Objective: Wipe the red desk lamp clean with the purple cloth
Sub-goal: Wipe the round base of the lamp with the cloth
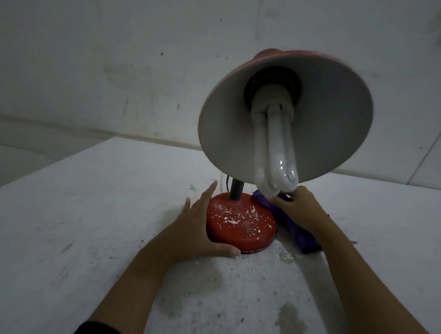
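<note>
I see the red desk lamp [242, 226] standing on the white counter [83, 223], its round base speckled with white flecks, its shade tipped toward me with the bulb [276, 154] showing. My left hand [196, 227] cups the base's left side, fingers straight, thumb along the near rim. Just right of the base, my right hand [301, 209] has its grip grasping the purple cloth [302, 237], which lies on the counter.
</note>
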